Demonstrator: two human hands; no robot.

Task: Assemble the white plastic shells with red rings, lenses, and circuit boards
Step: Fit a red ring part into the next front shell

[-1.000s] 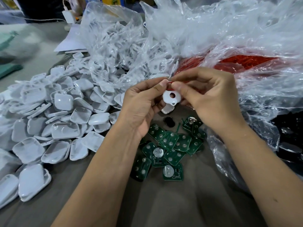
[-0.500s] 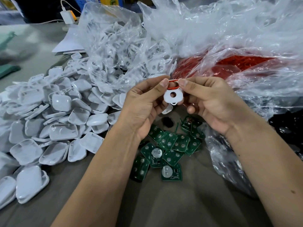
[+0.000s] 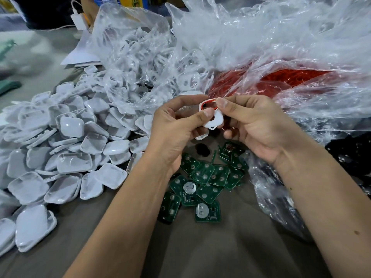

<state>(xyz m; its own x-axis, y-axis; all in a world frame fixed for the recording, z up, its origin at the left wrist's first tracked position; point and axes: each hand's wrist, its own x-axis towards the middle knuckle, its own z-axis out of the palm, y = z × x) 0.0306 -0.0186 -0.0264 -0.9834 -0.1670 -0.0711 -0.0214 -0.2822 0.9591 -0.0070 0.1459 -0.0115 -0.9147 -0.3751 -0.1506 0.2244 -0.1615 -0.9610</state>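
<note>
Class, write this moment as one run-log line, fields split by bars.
step: seating red ring in white shell | left hand: holds shell | right hand: presses ring | circuit boards: on table, untouched

a white plastic shell (image 3: 213, 119) with a red ring (image 3: 208, 102) along its top rim is held above the green circuit boards (image 3: 202, 177). loose white shells (image 3: 74, 145) lie heaped left of the boards

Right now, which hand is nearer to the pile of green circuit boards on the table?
About equal, the left slightly nearer. The left hand sits above the circuit boards' upper left edge; the right hand is above their upper right edge. Both hold the white shell.
</note>
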